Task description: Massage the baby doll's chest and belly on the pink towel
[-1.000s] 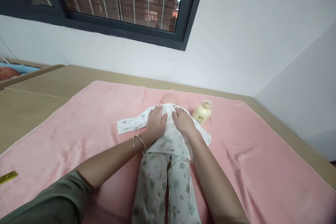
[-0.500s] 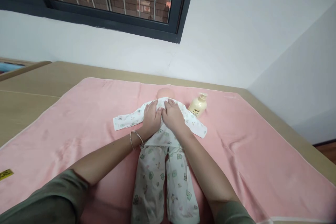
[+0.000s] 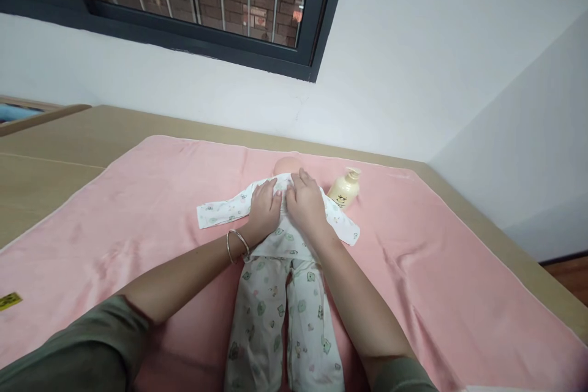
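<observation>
A baby doll lies stretched out on the pink cloth, dressed in a white patterned top [image 3: 289,242] and matching trousers [image 3: 264,312]. Only the rounded top of its head [image 3: 287,165] shows beyond the collar. My left hand [image 3: 265,208] rests flat on the left part of the doll's upper back or chest; I cannot tell which side faces up. My right hand [image 3: 307,203] lies flat on the right part, fingers pointing toward the head. Both hands have their fingers stretched out and grip nothing. The sleeves spread out to either side.
A cream pump bottle [image 3: 344,188] stands by the right sleeve. The pink cloth [image 3: 151,196] covers most of a wooden surface [image 3: 119,125] below a wall and a dark-framed barred window [image 3: 206,27]. A yellow label [image 3: 10,301] lies at the left.
My right hand has slid slightly up and outward, apart from the left thumb. My left hand stays nearly in place. The view has shifted slightly.
</observation>
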Available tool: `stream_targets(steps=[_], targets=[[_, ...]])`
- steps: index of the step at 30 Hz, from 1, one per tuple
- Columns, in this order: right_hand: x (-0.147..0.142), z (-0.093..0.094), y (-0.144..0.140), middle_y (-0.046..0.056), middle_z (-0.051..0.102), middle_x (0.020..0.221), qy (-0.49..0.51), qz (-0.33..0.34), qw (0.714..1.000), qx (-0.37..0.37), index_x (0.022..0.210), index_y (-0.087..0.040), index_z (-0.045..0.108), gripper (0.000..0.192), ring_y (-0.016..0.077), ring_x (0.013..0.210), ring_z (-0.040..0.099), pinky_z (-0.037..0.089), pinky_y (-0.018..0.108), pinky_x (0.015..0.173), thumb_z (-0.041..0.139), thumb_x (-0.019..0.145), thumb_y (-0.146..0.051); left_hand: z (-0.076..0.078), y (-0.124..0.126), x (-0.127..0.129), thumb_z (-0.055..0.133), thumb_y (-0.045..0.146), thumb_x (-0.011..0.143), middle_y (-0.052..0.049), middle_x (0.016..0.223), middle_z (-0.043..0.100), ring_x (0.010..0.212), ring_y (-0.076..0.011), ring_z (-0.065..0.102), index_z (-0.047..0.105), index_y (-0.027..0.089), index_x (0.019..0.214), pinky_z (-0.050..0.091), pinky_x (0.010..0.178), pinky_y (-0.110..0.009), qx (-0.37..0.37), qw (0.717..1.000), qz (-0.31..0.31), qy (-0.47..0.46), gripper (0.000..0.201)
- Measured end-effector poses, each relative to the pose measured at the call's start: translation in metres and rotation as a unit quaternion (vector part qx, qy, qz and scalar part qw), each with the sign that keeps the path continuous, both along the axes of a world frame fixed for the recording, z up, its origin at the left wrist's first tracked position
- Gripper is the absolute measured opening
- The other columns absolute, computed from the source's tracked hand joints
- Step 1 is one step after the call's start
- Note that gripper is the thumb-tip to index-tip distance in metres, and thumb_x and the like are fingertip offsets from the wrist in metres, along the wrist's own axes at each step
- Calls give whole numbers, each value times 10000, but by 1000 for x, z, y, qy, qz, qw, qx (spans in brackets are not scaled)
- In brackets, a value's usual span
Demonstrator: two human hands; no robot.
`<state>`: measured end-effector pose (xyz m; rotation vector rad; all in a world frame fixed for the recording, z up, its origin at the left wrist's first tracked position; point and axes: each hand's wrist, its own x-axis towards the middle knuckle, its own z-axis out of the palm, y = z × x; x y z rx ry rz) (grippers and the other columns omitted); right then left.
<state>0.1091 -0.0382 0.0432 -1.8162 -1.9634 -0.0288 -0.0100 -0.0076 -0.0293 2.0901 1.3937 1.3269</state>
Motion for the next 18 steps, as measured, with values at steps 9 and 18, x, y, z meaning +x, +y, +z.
stream_targets(steps=[9, 18], targets=[[-12, -13, -3, 208, 545, 1521, 12, 34, 999, -19, 1383, -76, 620, 442, 301, 1444, 476, 301, 472, 1233, 397, 1022, -199, 4, 3, 0, 429, 285, 956, -199, 1318, 663, 1256, -337, 587, 602, 119, 1293, 404, 1152, -557, -19, 997, -16, -70, 414], [6, 20, -13, 191, 504, 1563, 167, 71, 983, 18, 1445, -84, 582, 519, 293, 1497, 428, 339, 457, 1237, 445, 967, -231, 56, -28, 15, 579, 225, 867, -138, 1347, 668, 1280, -298, 613, 582, 197, 1313, 452, 1132, -479, -132, 945, -166, -250, 447]])
